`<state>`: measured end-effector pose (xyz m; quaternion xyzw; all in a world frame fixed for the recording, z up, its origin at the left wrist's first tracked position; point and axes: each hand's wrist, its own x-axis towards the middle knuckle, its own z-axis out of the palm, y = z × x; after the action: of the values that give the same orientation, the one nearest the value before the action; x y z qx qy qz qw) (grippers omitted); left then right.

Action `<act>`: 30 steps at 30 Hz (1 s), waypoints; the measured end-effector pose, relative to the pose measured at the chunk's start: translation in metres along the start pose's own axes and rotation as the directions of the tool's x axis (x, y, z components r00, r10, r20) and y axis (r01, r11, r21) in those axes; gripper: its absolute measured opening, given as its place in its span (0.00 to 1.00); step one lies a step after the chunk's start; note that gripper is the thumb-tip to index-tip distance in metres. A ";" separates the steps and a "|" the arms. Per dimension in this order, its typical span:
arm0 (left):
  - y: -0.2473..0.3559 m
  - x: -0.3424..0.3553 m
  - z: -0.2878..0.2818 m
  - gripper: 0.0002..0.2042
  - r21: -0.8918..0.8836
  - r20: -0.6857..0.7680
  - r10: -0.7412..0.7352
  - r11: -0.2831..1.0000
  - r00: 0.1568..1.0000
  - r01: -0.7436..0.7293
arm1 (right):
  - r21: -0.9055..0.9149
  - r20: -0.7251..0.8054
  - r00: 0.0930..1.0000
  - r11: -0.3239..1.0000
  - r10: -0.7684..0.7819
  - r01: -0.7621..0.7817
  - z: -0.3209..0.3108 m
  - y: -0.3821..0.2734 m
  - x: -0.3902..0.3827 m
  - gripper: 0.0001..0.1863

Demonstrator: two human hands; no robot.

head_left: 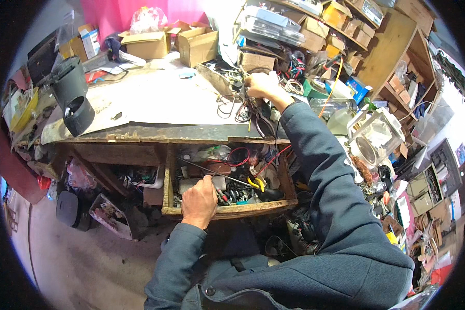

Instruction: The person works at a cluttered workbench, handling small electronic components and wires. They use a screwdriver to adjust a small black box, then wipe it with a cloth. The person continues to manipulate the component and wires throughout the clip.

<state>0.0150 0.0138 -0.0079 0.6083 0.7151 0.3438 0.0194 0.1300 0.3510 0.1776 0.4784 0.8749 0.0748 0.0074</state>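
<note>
My left hand [199, 201] is curled inside the open wooden drawer [227, 211], by a long thin rod [232, 178]; what its fingers hold is unclear. The drawer holds tools, yellow-handled pliers [256, 183] and red wires [238, 154]. My right hand [263, 85] reaches over the back right of the bench [155, 103], its fingers closed among tangled dark cables [248, 108]; I cannot make out what they grip.
Cardboard boxes [196, 46] and dark cylindrical parts [77, 116] stand on the bench. Cluttered shelves [346, 23] rise at the back right. A clear plastic appliance [372, 132] sits among piled items to my right. A bin [111, 217] lies below the bench.
</note>
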 end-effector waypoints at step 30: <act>0.005 0.004 0.002 0.07 0.002 -0.011 0.043 0.999 0.999 -0.043 | 0.150 -0.214 0.875 0.871 -0.434 0.469 0.052 -0.096 -0.002 0.38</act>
<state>0.0190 0.0189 -0.0053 0.6216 0.7022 0.3471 0.0077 0.0556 0.3050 0.1132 0.2500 0.9629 0.0252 -0.0989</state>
